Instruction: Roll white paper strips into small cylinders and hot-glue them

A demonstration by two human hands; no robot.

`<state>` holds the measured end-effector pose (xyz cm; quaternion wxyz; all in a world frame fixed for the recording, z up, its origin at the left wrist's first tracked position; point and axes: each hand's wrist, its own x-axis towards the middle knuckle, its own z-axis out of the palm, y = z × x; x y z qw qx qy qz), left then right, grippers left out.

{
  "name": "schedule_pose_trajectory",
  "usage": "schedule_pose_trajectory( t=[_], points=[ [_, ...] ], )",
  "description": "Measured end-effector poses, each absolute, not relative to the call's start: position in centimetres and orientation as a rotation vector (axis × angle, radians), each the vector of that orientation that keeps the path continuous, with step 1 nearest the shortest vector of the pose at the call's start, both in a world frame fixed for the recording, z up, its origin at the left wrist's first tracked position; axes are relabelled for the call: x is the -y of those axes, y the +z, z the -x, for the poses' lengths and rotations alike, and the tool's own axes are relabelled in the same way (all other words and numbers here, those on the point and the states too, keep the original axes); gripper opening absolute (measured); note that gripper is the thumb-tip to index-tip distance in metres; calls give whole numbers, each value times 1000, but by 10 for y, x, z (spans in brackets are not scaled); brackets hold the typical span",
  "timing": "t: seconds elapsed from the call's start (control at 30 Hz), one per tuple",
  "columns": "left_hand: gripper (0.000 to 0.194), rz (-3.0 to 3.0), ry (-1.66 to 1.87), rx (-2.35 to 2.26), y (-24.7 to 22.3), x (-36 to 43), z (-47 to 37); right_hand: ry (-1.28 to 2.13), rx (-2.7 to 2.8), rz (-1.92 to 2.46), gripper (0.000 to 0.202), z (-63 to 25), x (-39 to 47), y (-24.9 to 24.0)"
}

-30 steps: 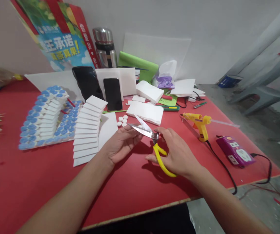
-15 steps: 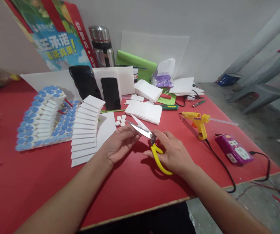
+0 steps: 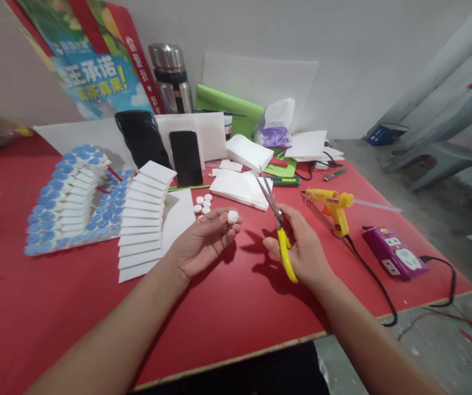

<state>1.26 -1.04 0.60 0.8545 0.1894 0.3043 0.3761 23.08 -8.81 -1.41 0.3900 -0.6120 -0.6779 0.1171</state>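
Between the thumb and fingers of my left hand (image 3: pixel 205 236) is a small white paper ball (image 3: pixel 232 217). My right hand (image 3: pixel 308 247) is closed round the yellow handles of a pair of scissors (image 3: pixel 287 258), whose blades point up and away, slightly parted and clear of the ball. Just beyond my left hand lie several similar white balls (image 3: pixel 206 203) on the red table (image 3: pixel 236 318). Left of them stands a curved stair of white foam-board steps (image 3: pixel 141 230). Farther left is a stepped model (image 3: pixel 71 203) edged with blue-and-white rolled pieces.
A yellow glue gun (image 3: pixel 332 206) and a purple power socket (image 3: pixel 394 252) with black cords lie at the right. Two phones lean at the back, the smaller one (image 3: pixel 185 159) in front. Behind are stacked white sheets (image 3: pixel 240 187), a green cutter (image 3: pixel 283 180) and a steel flask (image 3: pixel 172 77).
My right hand has drawn the scissors right and turned them more upright, away from my left fingers. The white paper ball in my left hand now shows.
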Motion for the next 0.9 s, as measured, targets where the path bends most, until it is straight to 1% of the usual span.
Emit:
schedule_pose_trajectory(
  t=[0.13, 0.23, 0.37, 0.53, 0.73, 0.9],
  points=[
    [19, -386, 835, -665, 5, 10, -12, 304, 1866, 1481, 67, -231, 88, -15],
    [21, -390, 875, -652, 4, 10, -12, 231, 1947, 1451, 74, -227, 88, -14],
    [22, -412, 884, -653, 2, 12, -13, 123, 1998, 1444, 72, -224, 88, -16],
    [19, -428, 880, -608, -2, 12, -16, 100, 2003, 1447, 73, -224, 86, -20],
    [20, -434, 893, -582, -4, 12, -17, 106, 1998, 1461, 75, -222, 86, -24],
    [20, -458, 883, -559, -5, 10, -17, 118, 2001, 1464, 72, -223, 86, -25]
  ],
)
